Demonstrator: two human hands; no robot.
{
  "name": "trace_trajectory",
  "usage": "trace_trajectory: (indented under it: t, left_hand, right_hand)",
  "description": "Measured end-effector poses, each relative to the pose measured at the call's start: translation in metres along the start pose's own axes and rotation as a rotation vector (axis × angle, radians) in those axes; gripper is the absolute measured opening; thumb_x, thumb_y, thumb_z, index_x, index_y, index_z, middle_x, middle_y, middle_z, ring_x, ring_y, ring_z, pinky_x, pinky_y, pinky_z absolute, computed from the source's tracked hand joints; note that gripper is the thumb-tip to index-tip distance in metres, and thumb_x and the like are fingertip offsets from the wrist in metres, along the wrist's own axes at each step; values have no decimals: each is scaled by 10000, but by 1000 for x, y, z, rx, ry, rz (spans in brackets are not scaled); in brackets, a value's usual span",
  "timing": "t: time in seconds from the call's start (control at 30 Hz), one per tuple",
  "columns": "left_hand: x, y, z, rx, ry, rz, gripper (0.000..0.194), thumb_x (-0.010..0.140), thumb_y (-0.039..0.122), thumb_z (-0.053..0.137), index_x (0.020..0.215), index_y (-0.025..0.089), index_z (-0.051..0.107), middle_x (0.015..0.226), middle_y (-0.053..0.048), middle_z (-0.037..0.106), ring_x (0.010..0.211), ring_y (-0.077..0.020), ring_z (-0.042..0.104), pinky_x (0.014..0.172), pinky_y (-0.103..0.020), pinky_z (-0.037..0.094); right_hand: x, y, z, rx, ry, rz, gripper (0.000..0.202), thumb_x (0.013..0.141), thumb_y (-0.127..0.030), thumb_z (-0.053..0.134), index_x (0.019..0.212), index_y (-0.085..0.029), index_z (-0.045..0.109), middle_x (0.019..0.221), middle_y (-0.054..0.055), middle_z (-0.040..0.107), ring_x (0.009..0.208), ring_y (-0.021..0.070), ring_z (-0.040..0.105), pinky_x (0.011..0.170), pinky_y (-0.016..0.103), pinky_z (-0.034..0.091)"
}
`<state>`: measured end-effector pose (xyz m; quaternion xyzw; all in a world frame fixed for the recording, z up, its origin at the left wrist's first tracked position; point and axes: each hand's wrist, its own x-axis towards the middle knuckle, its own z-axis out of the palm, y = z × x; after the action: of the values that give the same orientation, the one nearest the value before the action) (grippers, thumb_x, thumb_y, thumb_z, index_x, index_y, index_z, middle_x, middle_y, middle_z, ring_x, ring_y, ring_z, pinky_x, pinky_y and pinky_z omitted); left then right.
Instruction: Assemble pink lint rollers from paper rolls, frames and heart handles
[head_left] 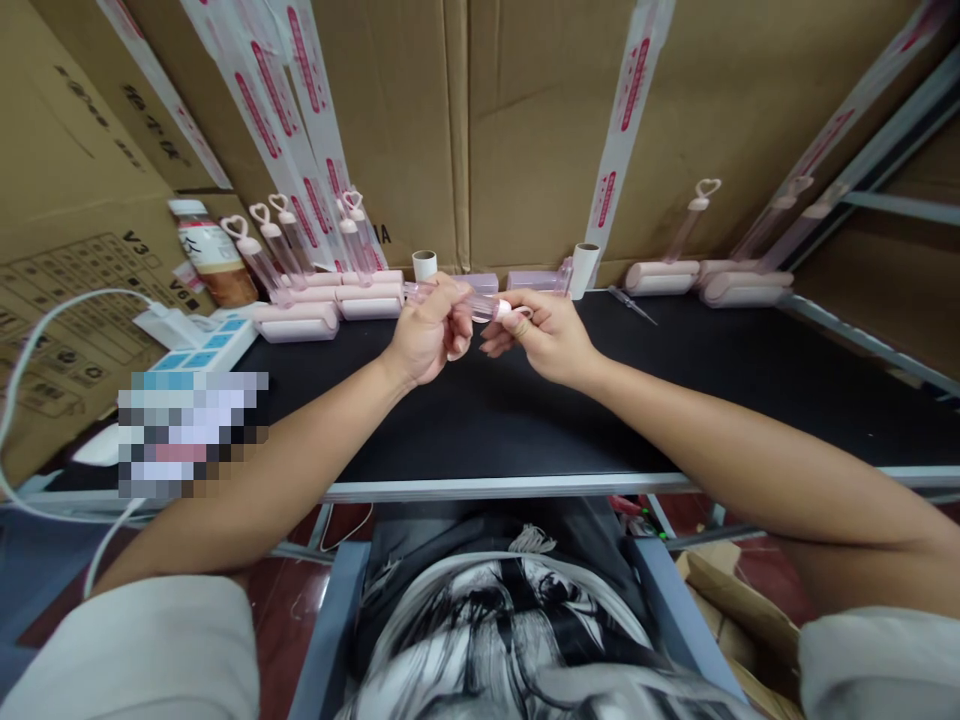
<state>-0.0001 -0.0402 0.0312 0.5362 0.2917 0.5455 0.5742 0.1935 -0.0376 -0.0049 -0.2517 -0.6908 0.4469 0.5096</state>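
Observation:
A clear pink tube with a white-pink cap lies level between my hands above the black tabletop. My left hand is closed round the tube's body. At its right end, my right hand pinches the pale pink heart-shaped loop of the cap. Behind my hands sit a short white cylinder, a taller white cylinder and a pale purple piece.
Several pink pieces with upright heart-topped tubes stand at the back left, others at the back right. A small screwdriver, bottle and power strip are also there. Cardboard walls the back.

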Motion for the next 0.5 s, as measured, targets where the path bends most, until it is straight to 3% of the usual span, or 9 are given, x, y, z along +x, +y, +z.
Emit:
trace_trajectory:
  t: [0.07,0.17,0.33,0.43,0.5]
  left_hand:
    - [3,1,-4,56,-15,21,493,764,587,886,811,232,546,494,83,582,323,-84,460,324,-206,263]
    - [6,1,-6,171,-37,66,533,778,651,884,795,217,574,456,89,515,334,-86,468,323,-206,277]
    - [16,-1,-17,298,-81,70,629,807,784,822,982,210,632,641,28,683,425,-115,603,349,-213,343]
    - [30,1,-39,304,77,134,669,927,879,587,1049,222,638,709,-5,717,466,-127,631,376,-220,372]
    - [41,2,-57,335,207,175,682,954,890,516,1016,224,642,708,-18,712,476,-125,628,385,-217,376]
  right_hand:
    - [2,-2,0,-36,-83,27,673,908,-798,747,1221,-207,676,925,47,806,770,191,805,715,323,664]
    - [5,-6,-2,-224,-165,-63,635,955,-775,706,1190,-186,737,933,49,766,779,174,736,719,305,602]
    - [13,2,-19,-486,-40,-173,531,1005,-685,672,1155,-181,743,865,29,692,748,175,615,729,328,508]
    - [20,11,-37,-560,89,-148,407,999,-582,680,1125,-196,709,875,30,678,802,203,620,759,340,493]
    - [24,16,-46,-611,95,-84,300,990,-478,669,1092,-198,697,869,28,682,790,201,611,760,339,479]
